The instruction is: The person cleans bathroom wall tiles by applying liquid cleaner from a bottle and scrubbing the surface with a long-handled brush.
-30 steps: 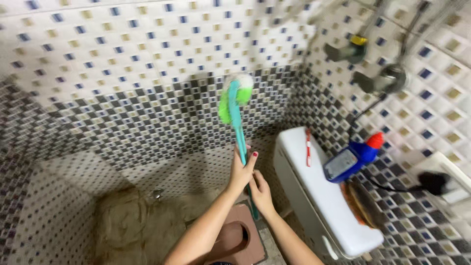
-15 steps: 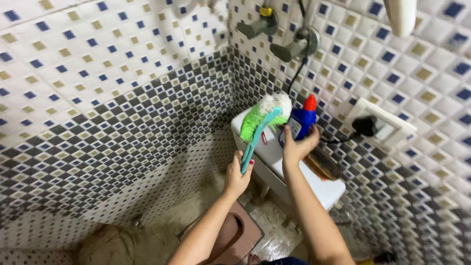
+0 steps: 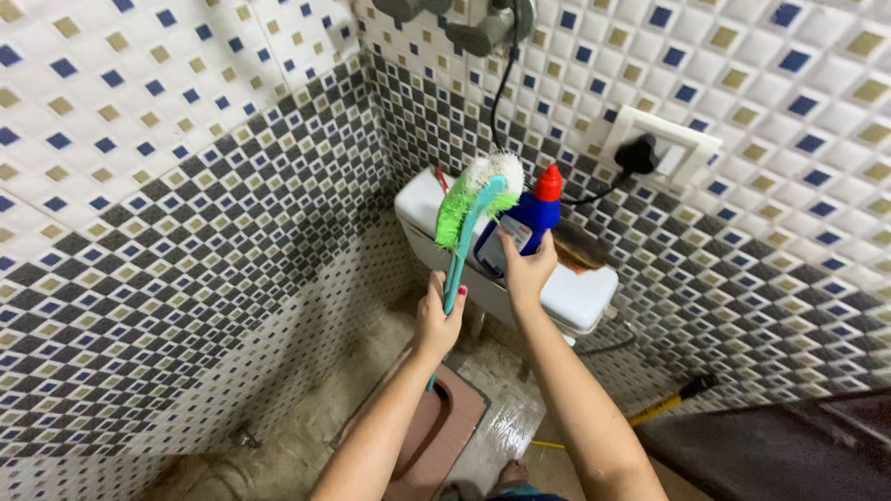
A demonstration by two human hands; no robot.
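Observation:
My left hand (image 3: 437, 318) grips the teal handle of a toilet brush (image 3: 467, 211), held upright, its green and white bristles level with the cistern top. My right hand (image 3: 526, 265) is closed around a blue cleaner bottle (image 3: 520, 227) with a red cap, lifted just above the white cistern (image 3: 571, 289). The brush head and the bottle are side by side, almost touching.
A brown squat toilet pan (image 3: 436, 433) lies in the wet floor below my arms. Taps (image 3: 483, 28) and a black hose hang on the tiled wall above the cistern. A white wall socket with a black plug (image 3: 642, 153) is at right; a yellow-handled tool (image 3: 666, 403) lies on the floor.
My right hand left the brush handle, reached to the cistern top and took the blue bottle, which is now lifted. The view swung right and closer to the cistern.

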